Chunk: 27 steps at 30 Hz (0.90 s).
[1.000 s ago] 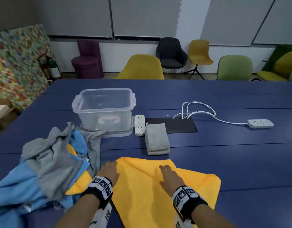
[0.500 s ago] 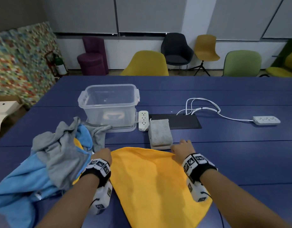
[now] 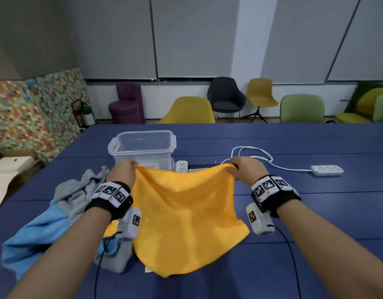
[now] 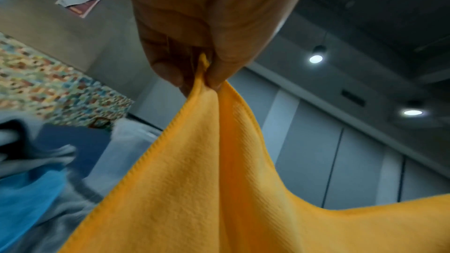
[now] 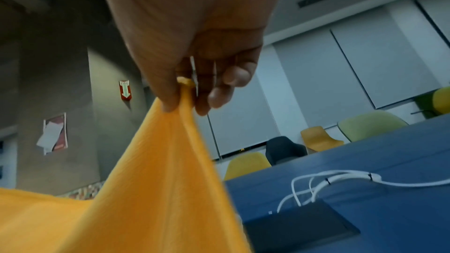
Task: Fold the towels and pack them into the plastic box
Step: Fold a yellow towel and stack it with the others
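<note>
An orange towel (image 3: pixel 186 216) hangs lifted by its two far corners above the blue table (image 3: pixel 315 212), its lower edge still on the tabletop. My left hand (image 3: pixel 123 171) pinches the left corner, seen close up in the left wrist view as hand (image 4: pixel 204 61) on towel (image 4: pixel 194 180). My right hand (image 3: pixel 242 169) pinches the right corner, shown in the right wrist view as hand (image 5: pixel 187 84) on towel (image 5: pixel 158 180). The clear plastic box (image 3: pixel 143 147) stands open behind the towel. The folded grey towel is hidden behind the orange one.
A heap of grey and light blue towels (image 3: pixel 56 212) lies at the left. A white power strip (image 3: pixel 181 166) stands beside the box, a black mat (image 5: pixel 299 226) behind the towel, a second strip (image 3: pixel 327 170) with white cable (image 3: pixel 257 152) to the right. Chairs line the far side.
Both hands went from flat on the towel to its far corners, pinched them and raised the towel off the table, so it now hangs and hides the folded grey towel.
</note>
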Motion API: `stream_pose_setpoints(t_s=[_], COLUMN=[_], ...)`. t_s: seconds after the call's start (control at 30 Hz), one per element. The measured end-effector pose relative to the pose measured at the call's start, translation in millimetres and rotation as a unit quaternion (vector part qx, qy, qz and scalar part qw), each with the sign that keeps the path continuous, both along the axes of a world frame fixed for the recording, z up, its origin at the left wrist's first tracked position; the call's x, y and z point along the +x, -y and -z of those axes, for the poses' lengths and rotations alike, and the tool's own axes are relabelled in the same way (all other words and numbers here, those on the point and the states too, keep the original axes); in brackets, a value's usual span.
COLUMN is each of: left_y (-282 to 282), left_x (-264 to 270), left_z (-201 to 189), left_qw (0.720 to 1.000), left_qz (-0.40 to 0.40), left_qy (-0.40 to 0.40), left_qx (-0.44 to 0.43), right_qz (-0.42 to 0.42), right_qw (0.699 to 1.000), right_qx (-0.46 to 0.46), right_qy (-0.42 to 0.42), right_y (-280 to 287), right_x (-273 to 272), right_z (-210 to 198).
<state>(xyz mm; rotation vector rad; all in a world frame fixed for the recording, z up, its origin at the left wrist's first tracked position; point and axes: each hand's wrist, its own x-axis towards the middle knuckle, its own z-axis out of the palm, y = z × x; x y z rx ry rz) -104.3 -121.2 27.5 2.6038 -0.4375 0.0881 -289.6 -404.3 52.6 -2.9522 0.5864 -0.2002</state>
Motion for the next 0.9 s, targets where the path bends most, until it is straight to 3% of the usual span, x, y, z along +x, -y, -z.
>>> stream_pose_setpoints(t_s=[0.17,0.37,0.53,0.63,0.73,0.9], left_y=[11,-2,-3,15,41,51], left_x=[-39,-59,-26,9,31,33], left_z=[-44,-110,-138,-112,-58,31], left_qw=[0.997,0.985,0.986,0.989,0.990,0.996], left_qz=[0.033,0.053,0.115,0.101,0.093,0.079], left_qy=[0.062,0.125,0.104,0.106,0.067,0.006], left_qx=[-0.037,-0.103,-0.065,0.009,0.085,0.034], right_qz=[-0.004,-0.110,-0.039,0.081,0.151,0.161], right_qw=[0.998,0.984,0.998,0.995,0.985,0.983], right_qx=[0.026,0.142,0.043,-0.046,-0.069,-0.067], right_qy=[0.057,-0.011,0.012,0.036,0.034,-0.061], right_y=[-1,10,41,62,69,70], right_x=[-22,-58,-47,-17,6,-1], right_z=[-32,-116,-151,-117,-51,48])
